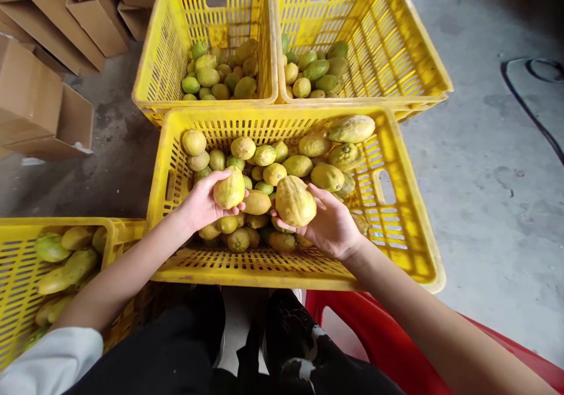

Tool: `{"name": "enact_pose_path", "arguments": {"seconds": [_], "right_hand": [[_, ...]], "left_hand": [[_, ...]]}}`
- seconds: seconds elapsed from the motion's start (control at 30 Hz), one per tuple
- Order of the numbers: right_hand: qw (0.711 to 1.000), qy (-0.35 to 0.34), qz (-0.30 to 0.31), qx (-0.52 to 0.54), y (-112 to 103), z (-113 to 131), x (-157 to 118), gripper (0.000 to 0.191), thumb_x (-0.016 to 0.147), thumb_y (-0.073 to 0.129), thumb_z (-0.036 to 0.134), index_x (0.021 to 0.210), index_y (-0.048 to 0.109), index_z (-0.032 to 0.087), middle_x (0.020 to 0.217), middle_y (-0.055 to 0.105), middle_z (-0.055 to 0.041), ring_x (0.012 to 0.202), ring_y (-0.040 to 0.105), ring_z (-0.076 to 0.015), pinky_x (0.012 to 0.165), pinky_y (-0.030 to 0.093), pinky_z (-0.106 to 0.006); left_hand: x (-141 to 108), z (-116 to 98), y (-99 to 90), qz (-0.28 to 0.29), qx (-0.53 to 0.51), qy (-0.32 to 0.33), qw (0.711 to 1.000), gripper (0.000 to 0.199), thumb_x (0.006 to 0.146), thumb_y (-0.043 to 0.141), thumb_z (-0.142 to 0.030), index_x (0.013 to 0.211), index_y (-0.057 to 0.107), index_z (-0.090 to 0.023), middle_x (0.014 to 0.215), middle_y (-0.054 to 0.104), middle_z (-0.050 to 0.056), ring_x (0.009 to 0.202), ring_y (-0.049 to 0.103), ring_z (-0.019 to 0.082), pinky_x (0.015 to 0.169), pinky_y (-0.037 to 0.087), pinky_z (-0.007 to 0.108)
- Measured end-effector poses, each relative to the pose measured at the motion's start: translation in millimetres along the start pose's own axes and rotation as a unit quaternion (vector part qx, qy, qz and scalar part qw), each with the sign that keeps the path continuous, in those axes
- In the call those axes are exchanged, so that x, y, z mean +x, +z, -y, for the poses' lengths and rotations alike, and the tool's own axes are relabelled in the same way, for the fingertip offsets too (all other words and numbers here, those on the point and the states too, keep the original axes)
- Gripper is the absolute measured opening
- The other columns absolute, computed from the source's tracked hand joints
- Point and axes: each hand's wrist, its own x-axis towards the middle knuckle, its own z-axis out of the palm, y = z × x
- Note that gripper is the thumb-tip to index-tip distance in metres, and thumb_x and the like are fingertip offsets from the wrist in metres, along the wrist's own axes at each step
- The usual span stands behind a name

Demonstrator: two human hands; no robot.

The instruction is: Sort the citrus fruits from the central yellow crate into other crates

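Note:
My left hand [210, 198] is closed round a small yellow-green papaya [229, 188], thumb on top and fingertips showing at its right side. In my right hand [331, 221] rests a larger, ribbed yellow papaya [295, 201], gripped with the fingers beneath and the thumb at its edge. Both fruits are held up over a yellow plastic crate [288, 275], side by side and apart. Below them lies a heap of yellow and green papayas [297, 166], partly covered by my hands. A long pale papaya [352, 129] lies at the heap's upper right.
Behind stand two more yellow crates [203, 102] [365, 99] with papayas in them. Another papaya crate [57, 221] is at the lower left. Cardboard boxes [30, 92] fill the upper left. A red plastic stool [379, 330] is by my right leg, and a black cable [524, 98] lies on the floor.

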Motion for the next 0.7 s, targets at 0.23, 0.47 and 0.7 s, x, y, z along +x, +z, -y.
{"name": "enact_pose_path", "arguments": {"seconds": [0.23,0.47,0.7], "right_hand": [[1.0,-0.02,-0.002,0.023,1.0,0.3,0.8,0.032,0.084,0.069,0.033,0.112,0.072,0.017,0.113,0.079,-0.01,0.104,0.077,-0.0292,0.101,0.062,-0.047],[0.999,-0.041,0.033,-0.001,0.9,1.4,2.2,0.043,0.078,0.062,0.035,0.116,0.067,0.018,0.12,0.076,-0.0137,0.125,0.068,-0.0368,0.107,0.055,-0.06],[0.998,0.003,0.055,-0.023,0.3,-7.1,-3.0,0.048,0.074,0.087,0.049,0.111,0.073,0.022,0.109,0.08,-0.0059,0.105,0.077,-0.0295,0.107,0.057,-0.049]], "left_hand": [[4.3,3.2,-9.1,0.036,-0.011,0.031,0.999,0.012,0.092,0.056,-0.025,0.092,0.061,-0.014,0.08,0.072,0.011,0.058,0.07,0.018,0.045,0.052,0.021],[3.0,6.8,-7.5,0.042,0.02,0.027,0.999,0.018,0.082,0.061,-0.023,0.096,0.064,-0.011,0.086,0.075,0.014,0.067,0.073,0.022,0.052,0.059,0.029],[5.1,6.2,-12.3,0.065,-0.007,0.032,0.997,0.029,0.08,0.056,-0.029,0.1,0.065,-0.009,0.093,0.077,0.019,0.079,0.077,0.03,0.063,0.062,0.037]]}}
